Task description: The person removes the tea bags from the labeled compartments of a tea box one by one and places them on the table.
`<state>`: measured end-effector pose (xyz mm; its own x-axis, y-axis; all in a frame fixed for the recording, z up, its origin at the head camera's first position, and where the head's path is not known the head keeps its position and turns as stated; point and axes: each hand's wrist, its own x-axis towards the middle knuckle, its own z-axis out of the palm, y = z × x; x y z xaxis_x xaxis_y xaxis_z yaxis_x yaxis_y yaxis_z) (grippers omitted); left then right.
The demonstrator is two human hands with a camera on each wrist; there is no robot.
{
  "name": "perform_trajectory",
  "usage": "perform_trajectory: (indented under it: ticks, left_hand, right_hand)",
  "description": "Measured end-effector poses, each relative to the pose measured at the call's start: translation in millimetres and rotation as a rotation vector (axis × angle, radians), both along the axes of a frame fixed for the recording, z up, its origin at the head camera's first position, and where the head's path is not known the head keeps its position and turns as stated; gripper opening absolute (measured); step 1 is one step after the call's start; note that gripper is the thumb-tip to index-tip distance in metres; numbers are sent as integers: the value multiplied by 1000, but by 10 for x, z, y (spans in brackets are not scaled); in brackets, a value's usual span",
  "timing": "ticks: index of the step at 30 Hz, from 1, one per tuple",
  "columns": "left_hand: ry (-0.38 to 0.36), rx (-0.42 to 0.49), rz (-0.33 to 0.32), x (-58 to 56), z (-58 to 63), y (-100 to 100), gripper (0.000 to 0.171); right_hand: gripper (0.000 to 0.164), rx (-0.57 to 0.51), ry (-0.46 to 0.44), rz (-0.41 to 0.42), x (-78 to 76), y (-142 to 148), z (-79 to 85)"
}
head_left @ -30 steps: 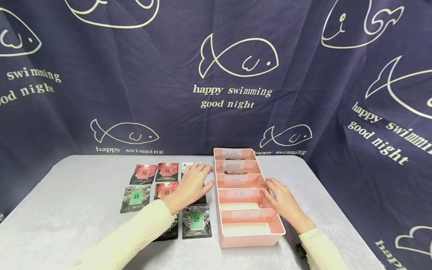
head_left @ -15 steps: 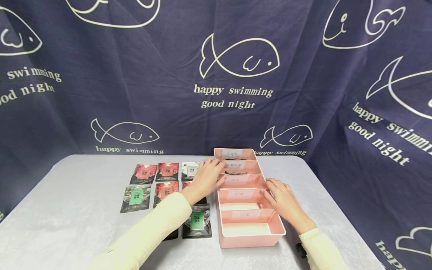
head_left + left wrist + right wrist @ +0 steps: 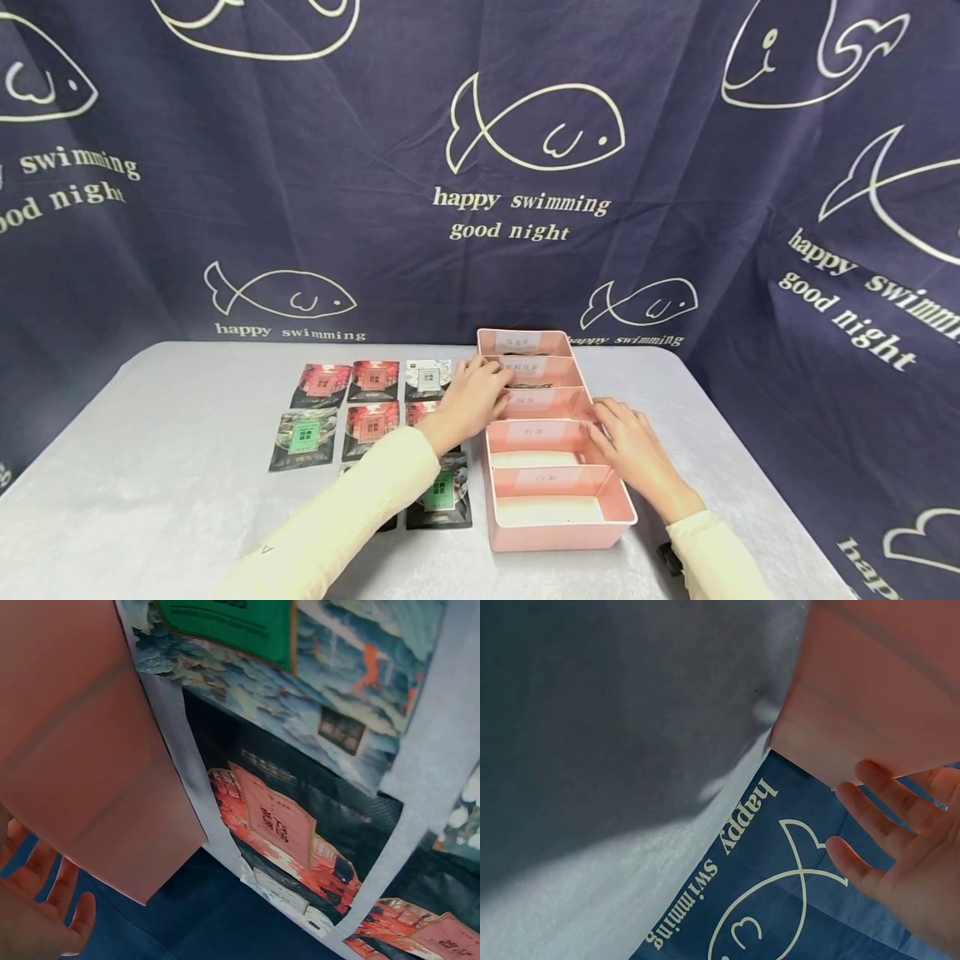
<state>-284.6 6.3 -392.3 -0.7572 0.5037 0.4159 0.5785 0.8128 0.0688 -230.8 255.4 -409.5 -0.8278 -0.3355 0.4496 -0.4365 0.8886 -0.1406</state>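
A long pink divided box [image 3: 555, 537] stands right of centre, with handwritten labels on its compartment walls. My left hand [image 3: 472, 396] reaches across the box's left rim near the second and third compartments from the back. No packet shows in the fingers of that hand [image 3: 41, 900] in the left wrist view; its fingertips are partly hidden in the head view. My right hand [image 3: 637, 450] rests on the opposite rim, its fingers [image 3: 881, 817] loosely extended against the wall. Left of the box lie flat tea packets, including a red-labelled packet [image 3: 375, 379] and a green-labelled packet [image 3: 303, 437].
A white-labelled packet [image 3: 429, 379] lies at the back of the rows, and another green-labelled packet [image 3: 446, 496] at the front, partly behind the left sleeve [image 3: 360, 508]. Dark packet edges show inside the second compartment from the back. A blue fish-print cloth [image 3: 375, 192] hangs behind the table.
My left hand has moved right from over the packets to the box's left rim, uncovering the white-labelled packet. My right hand has stayed on the right rim.
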Motion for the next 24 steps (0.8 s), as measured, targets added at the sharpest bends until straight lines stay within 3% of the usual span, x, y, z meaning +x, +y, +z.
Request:
perform_trajectory:
  ticks: [12,17,24]
  left_hand:
    - [57,52,12,-18,-45,-5,10]
    - [58,86,21,-22,-37,-1,9]
    - [114,158,13,-26,0,-13,9]
  right_hand:
    - [26,-16,13,8,-2,-9,-9]
    - [26,-26,21,14,-3,-3,-15]
    - [25,-35,12,17,-3,-4,-6]
